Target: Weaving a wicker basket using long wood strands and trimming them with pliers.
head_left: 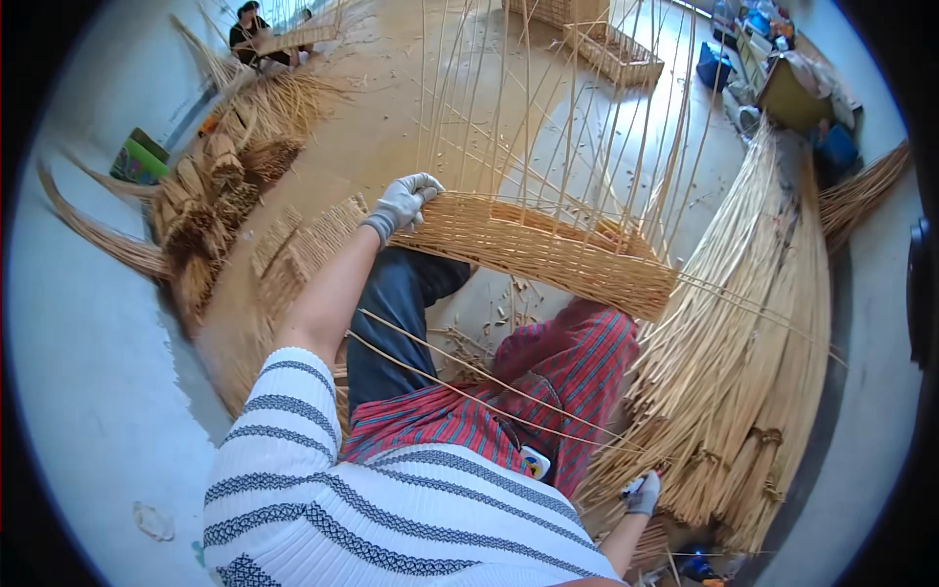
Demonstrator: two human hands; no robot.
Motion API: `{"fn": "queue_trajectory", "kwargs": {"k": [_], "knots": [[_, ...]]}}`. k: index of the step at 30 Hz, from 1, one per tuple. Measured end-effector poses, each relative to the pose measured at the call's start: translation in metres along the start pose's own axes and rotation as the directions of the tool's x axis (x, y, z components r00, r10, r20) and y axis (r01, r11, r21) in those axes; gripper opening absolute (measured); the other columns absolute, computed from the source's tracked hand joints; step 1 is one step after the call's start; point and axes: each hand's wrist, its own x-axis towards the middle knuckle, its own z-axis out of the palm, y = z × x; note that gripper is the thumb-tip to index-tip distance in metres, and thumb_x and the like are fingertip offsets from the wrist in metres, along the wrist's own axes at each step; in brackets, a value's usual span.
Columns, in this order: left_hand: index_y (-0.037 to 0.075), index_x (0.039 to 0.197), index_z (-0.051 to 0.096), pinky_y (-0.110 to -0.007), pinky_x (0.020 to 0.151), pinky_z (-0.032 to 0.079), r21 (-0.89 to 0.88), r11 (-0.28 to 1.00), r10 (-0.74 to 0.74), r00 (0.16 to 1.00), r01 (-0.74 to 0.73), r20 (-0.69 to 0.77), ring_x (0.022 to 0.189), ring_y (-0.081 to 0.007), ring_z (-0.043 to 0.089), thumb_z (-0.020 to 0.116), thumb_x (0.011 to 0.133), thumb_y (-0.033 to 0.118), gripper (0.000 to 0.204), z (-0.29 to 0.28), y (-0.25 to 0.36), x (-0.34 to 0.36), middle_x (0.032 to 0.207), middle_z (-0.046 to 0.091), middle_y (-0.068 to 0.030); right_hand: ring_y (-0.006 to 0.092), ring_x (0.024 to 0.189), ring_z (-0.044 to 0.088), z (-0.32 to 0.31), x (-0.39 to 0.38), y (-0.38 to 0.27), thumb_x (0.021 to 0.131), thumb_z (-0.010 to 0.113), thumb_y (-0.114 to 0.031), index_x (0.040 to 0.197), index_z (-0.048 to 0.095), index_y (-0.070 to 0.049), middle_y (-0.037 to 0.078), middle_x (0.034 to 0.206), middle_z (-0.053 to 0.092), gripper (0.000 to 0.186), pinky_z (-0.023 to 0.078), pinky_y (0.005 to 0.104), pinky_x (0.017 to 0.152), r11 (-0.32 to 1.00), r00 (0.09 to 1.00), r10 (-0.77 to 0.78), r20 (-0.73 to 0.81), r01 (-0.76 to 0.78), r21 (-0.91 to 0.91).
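A long, low woven wicker basket (548,245) lies across my knees, with tall upright rods (528,98) rising from its rim. My left hand (406,203), in a pale grey glove, is closed round the basket's left end. Low on the right, my gloved right hand (643,492) is beside a big heap of loose rods (724,372). Its fingers look closed; a small dark and red bit shows by them, too small to name. Two long thin rods (479,382) cross my lap toward that hand; I cannot tell whether it holds them.
Tied bundles of rods (210,196) are stacked along the left wall. Woven panels (313,240) lie left of my legs. Farther off are another basket (616,54) and a seated person (249,34) with wickerwork. Bags and containers (797,93) crowd the far right. Offcuts litter the floor.
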Motion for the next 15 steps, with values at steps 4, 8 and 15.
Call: {"fn": "queue_trajectory", "kwargs": {"k": [4, 8, 15], "knots": [[0.013, 0.106, 0.069, -0.027, 0.037, 0.040, 0.008, 1.000, 0.026, 0.999, -0.025, -0.038, 0.042, -0.0076, 0.048, 0.059, 0.101, 0.020, 0.013, -0.006, 0.008, -0.021, 0.066, 0.061, -0.0010, 0.0162, 0.044, 0.045, 0.009, -0.118, -0.071, 0.086, 0.056, -0.020, 0.067, 0.044, -0.015, 0.002, 0.056, 0.049, 0.024, 0.041, 0.0301, 0.044, 0.879, 0.900, -0.390, -0.197, 0.427, 0.211], [0.013, 0.104, 0.068, -0.028, 0.037, 0.039, -0.006, 0.996, 0.087, 0.993, -0.088, -0.075, 0.042, -0.0085, 0.047, 0.061, 0.100, 0.021, 0.012, -0.005, -0.002, -0.028, 0.063, 0.058, -0.0013, 0.0101, 0.049, 0.047, 0.074, -0.257, -0.176, 0.102, 0.056, -0.030, 0.077, 0.050, -0.015, -0.001, 0.061, 0.052, 0.029, 0.039, 0.0277, 0.046, 0.610, 0.639, -0.764, -0.085, 0.760, 0.225], [0.009, 0.103, 0.066, -0.029, 0.046, 0.042, 0.000, 0.937, 0.345, 0.925, -0.350, -0.160, 0.048, -0.0101, 0.049, 0.063, 0.099, 0.021, 0.012, 0.005, -0.025, -0.015, 0.071, 0.063, -0.0019, 0.0107, 0.063, 0.053, 0.310, -0.418, -0.180, 0.102, 0.055, -0.026, 0.137, 0.048, -0.003, 0.000, 0.076, 0.055, 0.042, 0.045, 0.0274, 0.056, 0.795, 0.416, -0.199, 0.887, 0.598, -0.102]]}}
